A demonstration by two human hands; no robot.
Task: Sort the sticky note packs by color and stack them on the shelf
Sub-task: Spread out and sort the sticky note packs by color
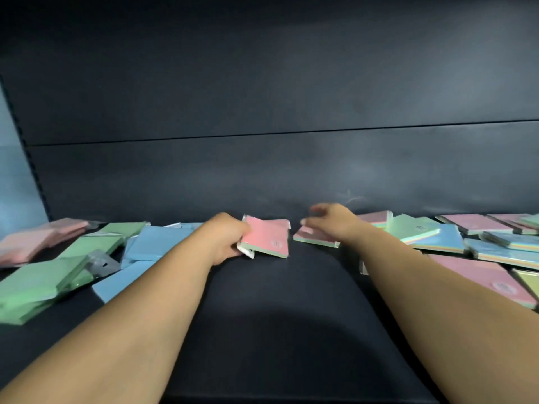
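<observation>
Head view: both bare forearms reach forward over a dark shelf (280, 301). Left hand (226, 239) is curled round the left edge of a pink-topped pack (267, 239), thumb side on top, fingers tucked under; the pack is tilted slightly, its near edge showing pale green and white layers. A second pink pack (281, 223) lies just behind it, partly covered.

Right hand (329, 221) is blurred. Fingers look bent and point left, over the far end of another pink pack (316, 237) lying flat on the shelf. Fingertips seem to touch its top edge, but cannot tell whether they grip it or only rest there.

Left part of the shelf: pink packs (35, 237) heaped at the far left, green packs (43, 278) spread nearer the front edge, blue packs (160, 243) beside the left forearm. Some overlap, none squared up. A clear wrapper tab (100, 262) sticks out between green and blue.

Right part of the shelf: a loose mix of pink, green and blue packs (466, 237), overlapping at angles, running to the frame edge. One large pink pack (490, 282) lies beside the right forearm, a yellow-green one (528, 282) touching it.

Behind: dark back panel (262, 97) with one horizontal seam; a pale blue side panel (17, 176) at far left, with a slotted upright along it.
</observation>
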